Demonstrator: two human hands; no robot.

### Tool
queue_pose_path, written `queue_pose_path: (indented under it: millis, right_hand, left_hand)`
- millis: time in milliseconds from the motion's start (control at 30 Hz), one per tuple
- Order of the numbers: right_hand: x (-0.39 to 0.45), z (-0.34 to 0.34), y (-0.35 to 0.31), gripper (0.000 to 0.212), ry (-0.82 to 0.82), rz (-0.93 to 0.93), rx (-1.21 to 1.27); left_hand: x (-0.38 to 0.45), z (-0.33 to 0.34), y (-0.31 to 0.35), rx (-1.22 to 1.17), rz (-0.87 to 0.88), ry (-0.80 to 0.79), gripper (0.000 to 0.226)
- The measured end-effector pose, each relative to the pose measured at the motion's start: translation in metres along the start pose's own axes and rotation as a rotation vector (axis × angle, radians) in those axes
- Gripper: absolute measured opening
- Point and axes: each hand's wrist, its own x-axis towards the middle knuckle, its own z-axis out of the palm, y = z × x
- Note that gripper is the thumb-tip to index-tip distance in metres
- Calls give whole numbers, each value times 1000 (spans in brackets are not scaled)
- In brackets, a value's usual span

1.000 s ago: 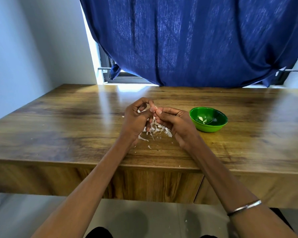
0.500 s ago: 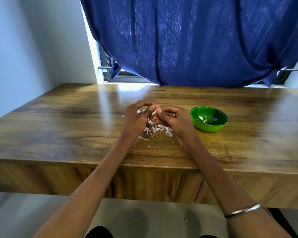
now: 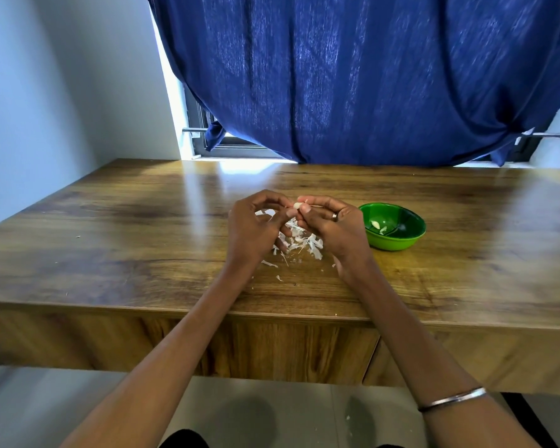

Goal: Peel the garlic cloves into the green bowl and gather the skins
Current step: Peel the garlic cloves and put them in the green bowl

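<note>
Nearest to me I see two bare arms reaching forward from the bottom of the view and meeting over the wooden table. The right arm has a thin silver bangle on it.

The left hand is raised a little above the table with its fingers curled in, and its fingertips come up to a small pale garlic clove. The right hand has its fingers bent too, and it pinches that clove between thumb and first finger. I see a ring on one of its fingers. The two hands nearly touch at the clove.

Under and between the hands is a small pile of white garlic skins on the table, with a few bits scattered closer to me.

Just to the right of the right hand sits the green bowl. It has a couple of peeled cloves inside.

Farther back, a big blue curtain hangs over a window behind the table.
</note>
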Motion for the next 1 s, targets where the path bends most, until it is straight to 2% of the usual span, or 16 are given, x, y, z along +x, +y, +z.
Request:
queue_pose_path:
  millis: [333, 533, 733, 867, 1000]
  right_hand:
    - [3, 0, 4, 11, -25, -8, 22]
    - [4, -4, 6, 18, -33, -94, -155]
    - [4, -3, 13, 9, 15, -279, -457]
    - [3, -2, 13, 10, 21, -322, -515]
    - [3, 0, 13, 9, 17, -351, -524]
  left_hand:
    - [3, 3, -6, 7, -14, -43, 9]
    - [3, 5, -10, 2, -56, -128, 11]
    - [2, 3, -9, 57, -47, -127, 13]
    - [1, 3, -9, 64, -19, -121, 15]
    - [-2, 3, -2, 133, 86, -79, 27]
